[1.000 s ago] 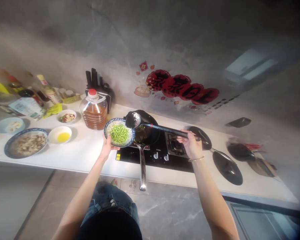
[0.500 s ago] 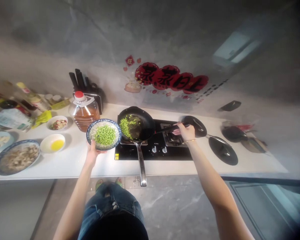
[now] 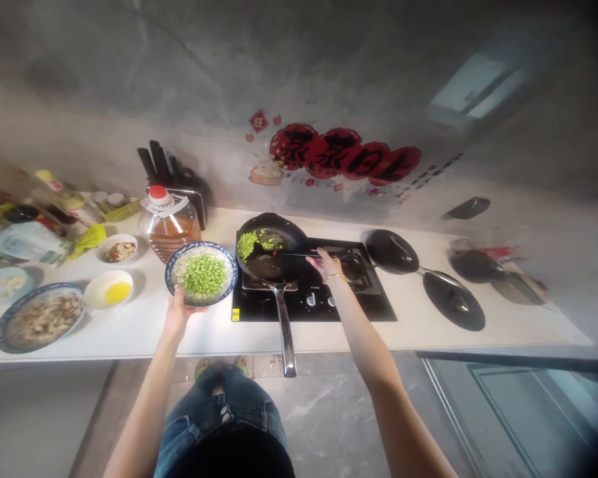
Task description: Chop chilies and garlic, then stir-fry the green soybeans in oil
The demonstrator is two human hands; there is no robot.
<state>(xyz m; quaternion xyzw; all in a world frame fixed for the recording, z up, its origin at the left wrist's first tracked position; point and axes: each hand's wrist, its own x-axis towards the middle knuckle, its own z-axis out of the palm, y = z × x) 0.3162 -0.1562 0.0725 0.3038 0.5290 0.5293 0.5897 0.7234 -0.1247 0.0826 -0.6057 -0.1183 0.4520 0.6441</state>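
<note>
A blue-rimmed plate [image 3: 169,267] piled with green beans [image 3: 204,273] is gripped at its near edge by my left hand [image 3: 180,309], held up beside the stove. My right hand [image 3: 323,265] is closed around the black handle of a spatula [image 3: 299,253]. The spatula's dark head rests inside the black frying pan [image 3: 299,232], against more green beans [image 3: 248,244] heaped on the pan's left side. The pan sits on the left burner of the stove [image 3: 269,309], its metal handle [image 3: 286,332] pointing toward me over the counter edge.
Left of the plate stand an oil jug [image 3: 167,222], a knife block [image 3: 199,206], a bowl of yellow liquid [image 3: 94,295], a small bowl of chopped seasonings [image 3: 101,249] and a plate of mushrooms [image 3: 4,328]. Right of the stove lie a black ladle [image 3: 393,251] and a black lid [image 3: 453,302].
My right hand has moved left with the spatula, its head now at the beans in the pan. The plate in my left hand has shifted slightly left and down.
</note>
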